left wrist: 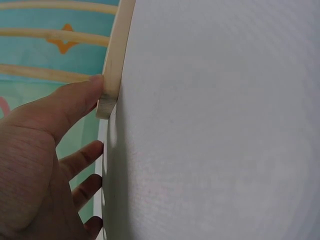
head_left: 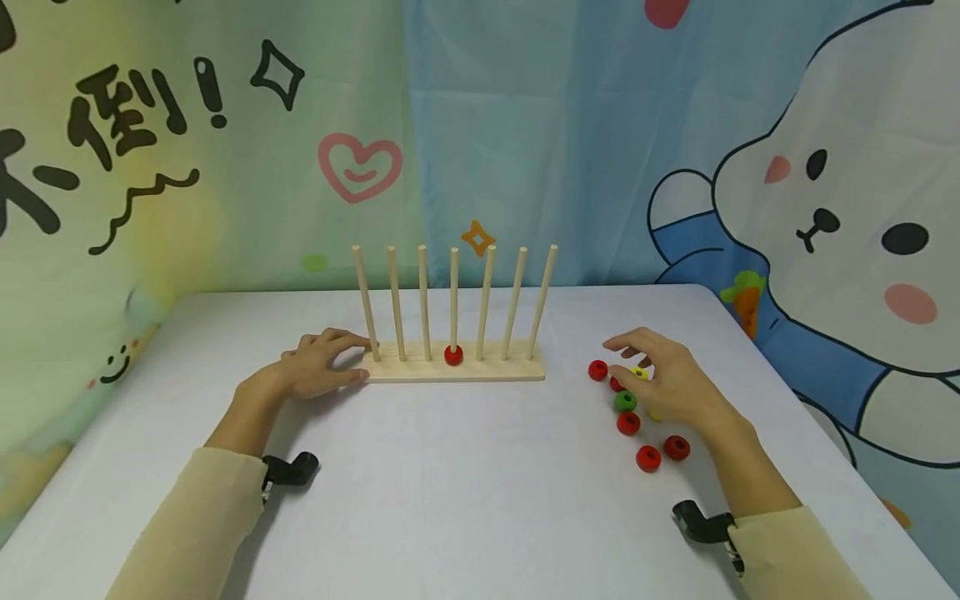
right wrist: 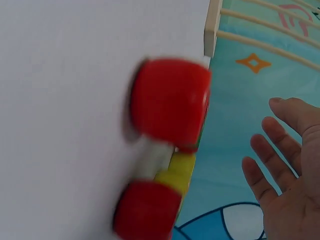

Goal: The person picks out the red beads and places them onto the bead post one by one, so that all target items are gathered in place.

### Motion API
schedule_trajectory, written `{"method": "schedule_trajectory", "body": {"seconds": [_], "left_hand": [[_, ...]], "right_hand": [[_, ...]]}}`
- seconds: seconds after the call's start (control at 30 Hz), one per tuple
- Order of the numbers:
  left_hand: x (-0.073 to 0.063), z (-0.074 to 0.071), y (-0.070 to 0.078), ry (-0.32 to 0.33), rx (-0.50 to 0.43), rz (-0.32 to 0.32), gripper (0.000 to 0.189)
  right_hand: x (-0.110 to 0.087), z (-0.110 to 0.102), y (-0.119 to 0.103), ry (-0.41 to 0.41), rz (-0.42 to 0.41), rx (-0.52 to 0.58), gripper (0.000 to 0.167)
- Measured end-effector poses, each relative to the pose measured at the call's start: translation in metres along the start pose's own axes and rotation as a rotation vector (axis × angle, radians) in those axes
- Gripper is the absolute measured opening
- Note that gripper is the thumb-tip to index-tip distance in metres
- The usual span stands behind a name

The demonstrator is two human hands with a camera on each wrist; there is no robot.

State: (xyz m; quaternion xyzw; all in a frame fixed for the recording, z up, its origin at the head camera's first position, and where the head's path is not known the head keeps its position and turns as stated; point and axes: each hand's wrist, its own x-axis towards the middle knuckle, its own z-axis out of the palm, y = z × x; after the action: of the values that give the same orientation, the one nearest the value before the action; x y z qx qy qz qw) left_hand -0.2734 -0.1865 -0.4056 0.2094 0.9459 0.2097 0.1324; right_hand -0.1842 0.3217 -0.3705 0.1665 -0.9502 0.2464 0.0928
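Note:
A wooden peg rack (head_left: 450, 372) with several upright pegs stands on the table. One red bead (head_left: 453, 356) sits at the foot of its middle peg. My left hand (head_left: 318, 367) holds the rack's left end, thumb at the front edge and index finger toward the back; the left wrist view shows the thumb (left wrist: 82, 97) against the wood. My right hand (head_left: 671, 379) hovers with parted fingers over loose beads, holding nothing. Near it lie a green bead (head_left: 625, 402), a yellow bead (head_left: 640, 373) partly hidden by the hand, and several red beads (head_left: 628, 423).
A white-covered table (head_left: 465, 500) carries everything. Behind it hangs a printed curtain (head_left: 495, 108) with a cartoon bear. Two red beads, including one on the outer side (head_left: 677, 447), lie nearer the right wrist. Black wrist cameras (head_left: 292, 470) sit at both cuffs.

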Motion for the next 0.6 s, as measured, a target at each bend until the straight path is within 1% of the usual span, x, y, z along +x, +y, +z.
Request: {"method": "schedule_trajectory", "body": {"seconds": [0.1,0.2,0.33,0.5,0.6], "left_hand": [[0.001,0.001,0.001,0.000,-0.001,0.003,0.059],[0.000,0.000,0.000,0.002,-0.003,-0.004,0.059],[-0.001,0.000,0.001,-0.002,-0.006,-0.009,0.059],[-0.002,0.000,0.002,-0.005,-0.009,-0.007,0.060],[-0.001,0.000,0.003,-0.007,-0.009,-0.004,0.060]], "right_hand": [[-0.004,-0.006,0.008,0.008,0.000,-0.014,0.035],[-0.005,-0.010,0.014,0.010,0.001,-0.017,0.035],[-0.010,-0.012,0.022,0.007,0.021,-0.032,0.036],[-0.018,-0.013,0.031,0.026,0.039,-0.063,0.038],[-0.024,-0.015,0.035,0.018,0.069,-0.066,0.039]]}}
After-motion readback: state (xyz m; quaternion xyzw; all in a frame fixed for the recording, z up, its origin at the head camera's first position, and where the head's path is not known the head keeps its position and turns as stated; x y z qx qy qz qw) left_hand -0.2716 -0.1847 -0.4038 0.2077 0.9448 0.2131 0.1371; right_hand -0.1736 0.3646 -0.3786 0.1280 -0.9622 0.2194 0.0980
